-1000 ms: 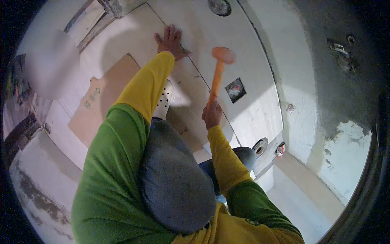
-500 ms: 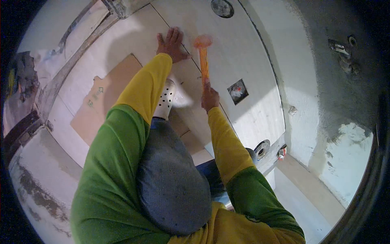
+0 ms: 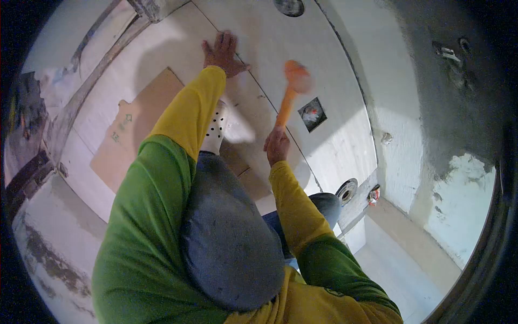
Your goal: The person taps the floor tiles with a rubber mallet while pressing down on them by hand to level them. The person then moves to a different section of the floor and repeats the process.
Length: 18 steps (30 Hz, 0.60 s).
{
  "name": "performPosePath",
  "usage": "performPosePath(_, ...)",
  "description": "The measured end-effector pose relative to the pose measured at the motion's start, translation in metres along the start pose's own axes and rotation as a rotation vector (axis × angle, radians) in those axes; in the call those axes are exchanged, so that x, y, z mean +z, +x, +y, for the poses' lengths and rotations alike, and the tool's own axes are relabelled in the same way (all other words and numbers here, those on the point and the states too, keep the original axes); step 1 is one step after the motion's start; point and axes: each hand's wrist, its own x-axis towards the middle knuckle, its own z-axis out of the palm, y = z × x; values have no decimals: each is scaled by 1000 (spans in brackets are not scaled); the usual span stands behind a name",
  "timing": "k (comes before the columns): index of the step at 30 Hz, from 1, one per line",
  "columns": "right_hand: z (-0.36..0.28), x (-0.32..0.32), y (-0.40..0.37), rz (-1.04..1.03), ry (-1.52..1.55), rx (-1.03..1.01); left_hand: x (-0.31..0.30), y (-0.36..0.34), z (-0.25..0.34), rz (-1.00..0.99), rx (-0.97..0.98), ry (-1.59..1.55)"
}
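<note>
My right hand (image 3: 277, 144) is closed round the handle of an orange rubber mallet (image 3: 298, 76). The mallet's head is a little blurred and hangs over the pale floor tile (image 3: 329, 65), left and above a square cutout (image 3: 312, 114) in it. My left hand (image 3: 223, 55) lies flat with its fingers spread, at the dark joint between two large tiles. Below that hand, my foot in a white shoe with holes (image 3: 217, 127) stands beside the joint.
A sheet of cardboard (image 3: 137, 127) lies on the tiles at left. A round hole (image 3: 290, 6) is at the top and a round drain (image 3: 347, 191) at lower right. The wall (image 3: 399, 108) with grey mortar rises on the right, with pipe fittings (image 3: 449, 54).
The mallet's head has swung to the right and its handle now tilts. My left hand stays flat by the tile joint. The whole view has shifted slightly.
</note>
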Motion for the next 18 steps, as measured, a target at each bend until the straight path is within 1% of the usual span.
performPosePath(1,-5,1,-2,-27,-209,18,-2,0,1,3,4,1)
performPosePath(2,-10,0,-5,-25,-208,18,-2,-1,2,1,0,-6)
performPosePath(3,-14,-4,-10,11,-109,112,-2,-2,2,-4,-3,-13)
performPosePath(4,-31,-3,-17,44,-10,204,-1,0,1,-5,-3,-12)
performPosePath(5,-35,-3,-21,41,-11,208,2,2,0,18,-2,3)
performPosePath(7,-37,-4,-34,68,138,18,8,-3,1,30,3,18)
performPosePath(8,-24,-5,-26,69,142,15,3,-1,1,7,-5,11)
performPosePath(10,21,-11,-6,-30,-391,138,-4,0,4,-14,-5,6)
performPosePath(11,2,-10,-8,-27,-388,136,-8,0,4,-34,-17,14)
performPosePath(13,-30,-11,-14,-12,-298,230,-5,1,4,-57,-24,23)
performPosePath(14,-24,-9,-13,-13,-298,232,1,2,3,-6,-15,33)
performPosePath(15,-15,-7,-17,31,-192,45,8,0,2,38,-6,41)
performPosePath(16,-4,-6,-17,77,-83,-148,7,-2,2,37,-7,42)
performPosePath(17,8,-7,-13,78,-81,-149,2,-1,2,17,-12,21)
performPosePath(18,19,-10,-9,13,-239,-64,-4,-2,5,0,-11,0)
